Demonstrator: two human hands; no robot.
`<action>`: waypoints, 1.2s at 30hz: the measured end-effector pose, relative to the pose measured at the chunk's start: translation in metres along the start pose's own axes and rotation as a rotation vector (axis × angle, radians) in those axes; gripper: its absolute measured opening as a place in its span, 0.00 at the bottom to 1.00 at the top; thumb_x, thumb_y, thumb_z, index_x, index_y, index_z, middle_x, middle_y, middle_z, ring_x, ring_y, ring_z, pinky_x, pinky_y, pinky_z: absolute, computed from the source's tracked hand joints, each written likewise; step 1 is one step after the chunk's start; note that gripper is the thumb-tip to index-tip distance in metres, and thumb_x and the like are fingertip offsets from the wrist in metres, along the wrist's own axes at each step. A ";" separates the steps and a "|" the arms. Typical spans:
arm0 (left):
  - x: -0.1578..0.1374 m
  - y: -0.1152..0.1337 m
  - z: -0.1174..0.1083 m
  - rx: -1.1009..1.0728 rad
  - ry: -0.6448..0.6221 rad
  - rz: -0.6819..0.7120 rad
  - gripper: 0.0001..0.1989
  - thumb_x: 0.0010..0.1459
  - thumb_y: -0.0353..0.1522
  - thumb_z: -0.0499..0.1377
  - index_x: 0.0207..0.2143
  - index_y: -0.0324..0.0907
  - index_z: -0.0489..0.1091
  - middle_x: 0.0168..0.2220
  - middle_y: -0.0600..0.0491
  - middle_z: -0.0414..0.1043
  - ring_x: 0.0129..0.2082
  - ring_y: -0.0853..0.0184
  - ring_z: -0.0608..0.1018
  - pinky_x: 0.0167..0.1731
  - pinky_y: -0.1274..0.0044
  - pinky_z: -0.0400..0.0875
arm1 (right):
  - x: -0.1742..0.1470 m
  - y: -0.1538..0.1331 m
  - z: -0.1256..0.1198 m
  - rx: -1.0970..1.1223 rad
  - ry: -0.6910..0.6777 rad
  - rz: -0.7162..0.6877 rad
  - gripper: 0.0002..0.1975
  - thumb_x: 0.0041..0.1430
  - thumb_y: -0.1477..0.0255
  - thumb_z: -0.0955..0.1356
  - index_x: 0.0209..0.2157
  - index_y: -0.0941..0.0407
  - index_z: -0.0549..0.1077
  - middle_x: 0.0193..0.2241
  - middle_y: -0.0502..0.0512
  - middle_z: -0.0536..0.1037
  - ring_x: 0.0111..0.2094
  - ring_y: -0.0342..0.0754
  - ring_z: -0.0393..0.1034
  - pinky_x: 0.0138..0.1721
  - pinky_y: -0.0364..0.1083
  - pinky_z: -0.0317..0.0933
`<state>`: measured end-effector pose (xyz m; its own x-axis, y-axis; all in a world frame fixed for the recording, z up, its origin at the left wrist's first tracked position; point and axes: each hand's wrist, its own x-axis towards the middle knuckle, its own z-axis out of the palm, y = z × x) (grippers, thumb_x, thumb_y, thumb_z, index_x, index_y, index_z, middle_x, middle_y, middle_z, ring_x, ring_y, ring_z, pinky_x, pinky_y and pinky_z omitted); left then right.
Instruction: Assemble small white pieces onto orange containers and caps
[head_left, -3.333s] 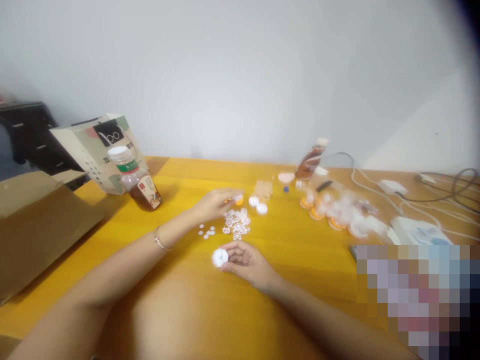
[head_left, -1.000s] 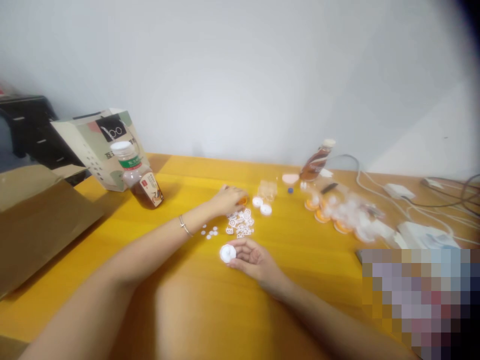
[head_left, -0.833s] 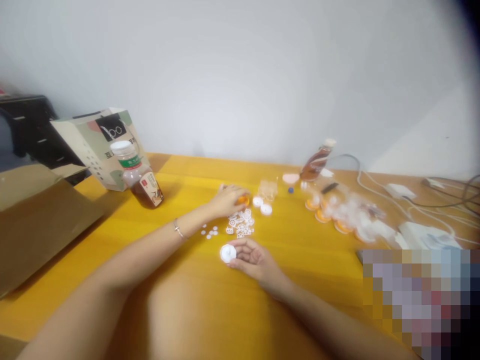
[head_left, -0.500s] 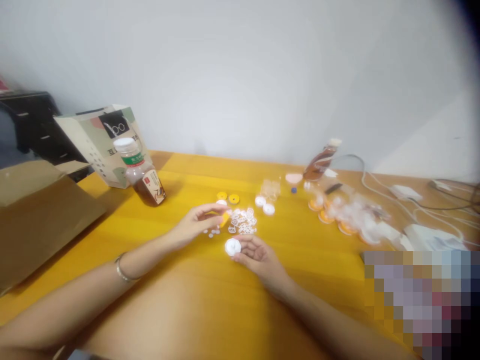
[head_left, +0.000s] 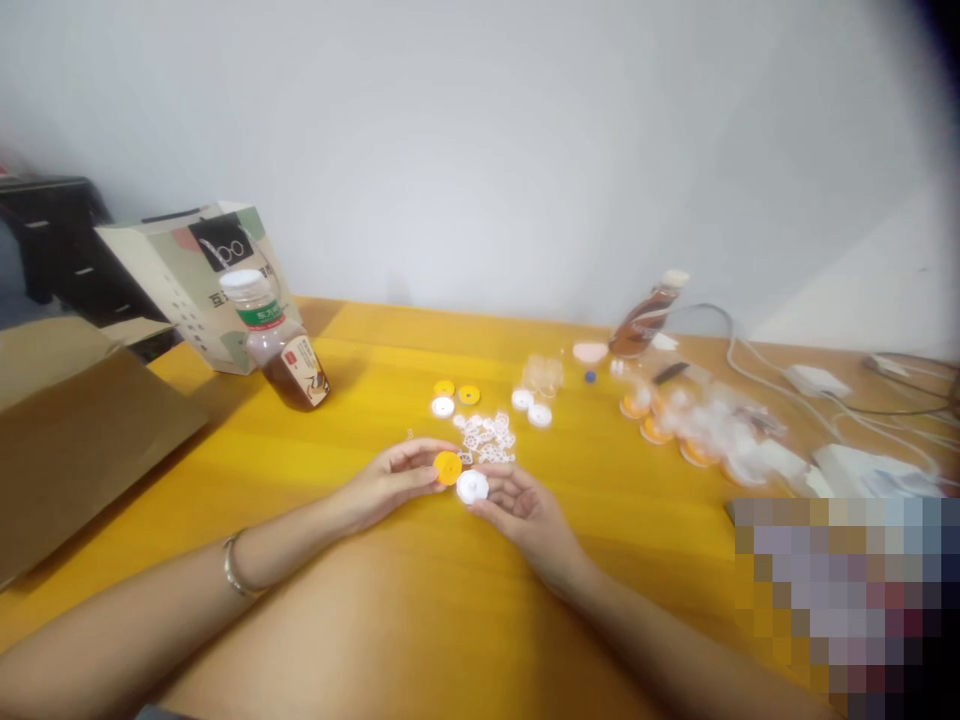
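Head view: orange disc and white disc held side by side over the counter

At far left, a cardboard box (head_left: 97, 455) lies near a paper bag (head_left: 225, 285), with a large bottle (head_left: 285, 350) in front of the bag. All sit well apart from the fingers, presumably to stay out of their way.

The left hand (head_left: 382, 487) has its grip closed on the orange disc (head_left: 448, 468), pinching the rim; that seems to leave most of its face uncovered. Beyond it on the counter (head_left: 360, 350), two yellow discs (head_left: 469, 395) and a loose white disc (head_left: 442, 407) lie grouped, probably to keep them within easy reach.

Just beyond the fingertips is a pile of white cut-out pieces (head_left: 489, 438), apparently gathered so they don't scatter. The right hand (head_left: 529, 512) grasps the white disc (head_left: 472, 487) by its edge, tipped so its face shows, likely for a good look at it. I can't tell whether the held discs touch.

Farther right lie a white pair of discs (head_left: 539, 414), a blue piece (head_left: 590, 377), a smaller bottle (head_left: 646, 318), a blurred cluster of orange and whitish pieces (head_left: 697, 453), then cables (head_left: 739, 355).
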<state>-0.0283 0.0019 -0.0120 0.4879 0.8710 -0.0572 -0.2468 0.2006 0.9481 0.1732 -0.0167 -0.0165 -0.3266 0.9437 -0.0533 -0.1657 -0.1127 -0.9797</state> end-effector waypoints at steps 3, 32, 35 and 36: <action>0.000 -0.001 -0.002 0.015 -0.018 0.012 0.18 0.53 0.31 0.60 0.47 0.42 0.67 0.46 0.47 0.67 0.45 0.66 0.71 0.47 0.72 0.66 | -0.001 0.000 0.000 -0.008 0.032 -0.012 0.17 0.43 0.70 0.73 0.38 0.54 0.69 0.31 0.50 0.76 0.32 0.44 0.70 0.41 0.47 0.65; -0.013 -0.006 0.013 0.784 -0.065 0.498 0.18 0.58 0.26 0.53 0.51 0.41 0.61 0.49 0.44 0.63 0.51 0.63 0.67 0.50 0.68 0.64 | 0.000 0.005 0.000 -0.046 -0.048 -0.018 0.15 0.44 0.69 0.73 0.36 0.55 0.71 0.29 0.50 0.77 0.33 0.43 0.72 0.42 0.46 0.65; -0.013 -0.001 0.014 0.884 -0.077 0.551 0.18 0.57 0.25 0.53 0.51 0.41 0.61 0.48 0.44 0.65 0.50 0.63 0.67 0.50 0.68 0.63 | 0.000 0.005 0.000 -0.051 -0.056 -0.010 0.15 0.44 0.70 0.73 0.37 0.55 0.71 0.30 0.51 0.77 0.33 0.43 0.72 0.42 0.46 0.65; -0.013 -0.001 0.014 0.901 -0.076 0.557 0.18 0.57 0.25 0.53 0.51 0.41 0.60 0.48 0.44 0.65 0.50 0.63 0.67 0.50 0.68 0.63 | 0.000 0.005 0.000 -0.051 -0.058 -0.009 0.15 0.44 0.70 0.73 0.37 0.55 0.71 0.30 0.51 0.78 0.34 0.43 0.72 0.43 0.46 0.65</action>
<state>-0.0230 -0.0155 -0.0075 0.5555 0.7014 0.4466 0.2448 -0.6512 0.7183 0.1726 -0.0174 -0.0211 -0.3786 0.9249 -0.0348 -0.1221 -0.0871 -0.9887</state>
